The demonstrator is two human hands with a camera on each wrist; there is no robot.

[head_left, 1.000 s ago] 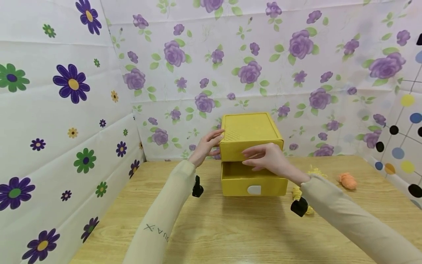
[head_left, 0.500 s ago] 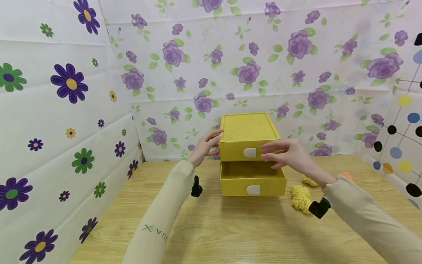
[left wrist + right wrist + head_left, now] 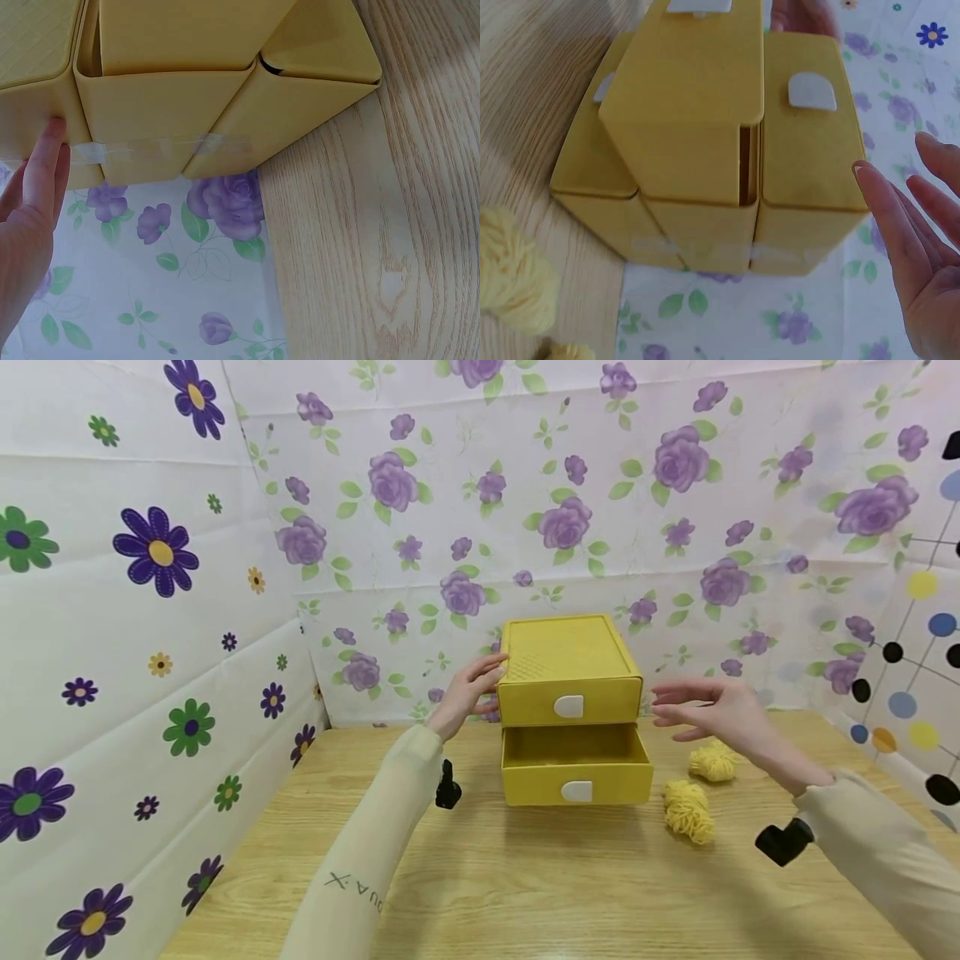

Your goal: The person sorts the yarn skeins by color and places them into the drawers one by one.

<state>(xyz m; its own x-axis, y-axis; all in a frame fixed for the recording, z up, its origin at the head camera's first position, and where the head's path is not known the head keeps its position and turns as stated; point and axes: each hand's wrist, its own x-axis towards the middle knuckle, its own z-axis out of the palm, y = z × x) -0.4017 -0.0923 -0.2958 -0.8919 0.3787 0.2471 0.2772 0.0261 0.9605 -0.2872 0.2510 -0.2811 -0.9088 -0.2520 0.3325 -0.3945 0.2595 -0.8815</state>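
Observation:
A yellow drawer cabinet (image 3: 566, 647) with three stacked drawers stands at the back of the table. Its middle drawer (image 3: 577, 785) is pulled out, and the part of the inside that shows holds nothing. The top drawer (image 3: 532, 703), with a white tab handle (image 3: 568, 707), is pushed in. My left hand (image 3: 468, 693) rests its fingertips against the cabinet's left side, near the top. To the right of the cabinet, my right hand (image 3: 720, 710) hovers with loosely extended fingers and nothing in them. In the right wrist view, the bottom drawer (image 3: 592, 161) is mostly behind the pulled-out one.
Two bundles of yellow yarn, a nearer one (image 3: 687, 812) and a farther one (image 3: 712, 762), lie on the wooden table (image 3: 480, 877) right of the cabinet. Flowered cloth (image 3: 420, 552) hangs behind and to the left; a dotted cloth (image 3: 911, 693) hangs at the right.
My right hand has moved right, from in front of the top drawer to beside the cabinet, uncovering the white tab. The left hand stays put. An orange yarn bundle is now hidden behind the right arm.

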